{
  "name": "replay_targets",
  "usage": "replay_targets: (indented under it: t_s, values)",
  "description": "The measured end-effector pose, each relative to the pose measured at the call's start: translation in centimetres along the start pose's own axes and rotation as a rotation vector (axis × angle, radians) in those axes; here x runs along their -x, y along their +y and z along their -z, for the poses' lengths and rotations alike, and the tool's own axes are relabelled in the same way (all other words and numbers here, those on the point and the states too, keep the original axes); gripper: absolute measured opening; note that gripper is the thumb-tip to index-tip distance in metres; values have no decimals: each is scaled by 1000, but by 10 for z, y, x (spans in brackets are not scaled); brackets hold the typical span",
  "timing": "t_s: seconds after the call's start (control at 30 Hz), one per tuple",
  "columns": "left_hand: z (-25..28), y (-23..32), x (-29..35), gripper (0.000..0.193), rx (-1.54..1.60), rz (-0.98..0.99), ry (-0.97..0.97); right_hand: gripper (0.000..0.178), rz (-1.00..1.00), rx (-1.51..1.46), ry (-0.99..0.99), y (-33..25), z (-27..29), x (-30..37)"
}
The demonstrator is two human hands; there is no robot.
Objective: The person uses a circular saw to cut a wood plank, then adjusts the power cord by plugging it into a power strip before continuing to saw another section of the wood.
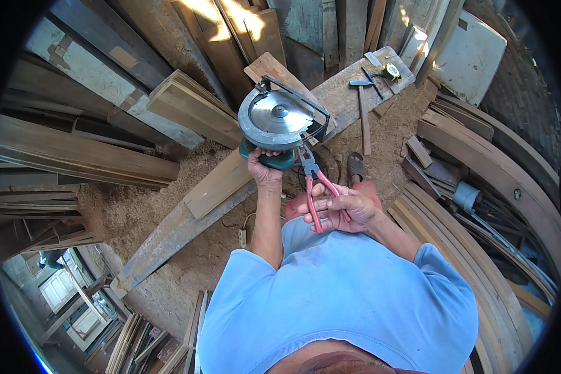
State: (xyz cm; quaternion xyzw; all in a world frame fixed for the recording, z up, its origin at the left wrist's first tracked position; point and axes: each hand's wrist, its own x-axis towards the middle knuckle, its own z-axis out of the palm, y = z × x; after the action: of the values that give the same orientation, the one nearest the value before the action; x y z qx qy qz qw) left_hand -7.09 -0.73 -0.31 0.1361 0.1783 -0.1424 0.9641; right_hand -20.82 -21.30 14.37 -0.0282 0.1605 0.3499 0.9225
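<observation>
Stacked boards (81, 156) lie at the left, on sawdust. The left hand (263, 167) is closed on the green body of a circular saw (275, 118), which is tipped on its side with the blade facing up, over a long plank (187, 218) in the middle of the scene. Just right of it, the right hand (343, 209) grips red-handled pliers (313, 181), whose nose touches the saw's guard. Farther right, a hammer (363, 115) and a tape measure (391, 71) lie on the plank's far end. Curved wooden pieces (498, 168) fill the right side.
</observation>
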Motion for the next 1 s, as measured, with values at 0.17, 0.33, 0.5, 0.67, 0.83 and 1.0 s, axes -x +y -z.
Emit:
replay_targets:
  t_s: [0.17,0.33,0.5,0.67,0.83,1.0]
  values:
    - [3,3,-1,14,23,-5,23,31,32,-101,-66,7,11,-7]
    - [-3,2,0,14,34,9,44,25,42,-314,-51,17,8,-13]
    - [-1,6,-2,15,36,21,27,19,40,-229,18,18,-3,-12]
    - [-4,3,-4,15,8,47,49,13,49,276,284,12,6,-4]
    - [0,0,-1,11,-43,14,64,18,36,866,455,-10,-10,14]
    - [43,22,8,21,-9,33,-28,24,137,1383,405,-19,16,26]
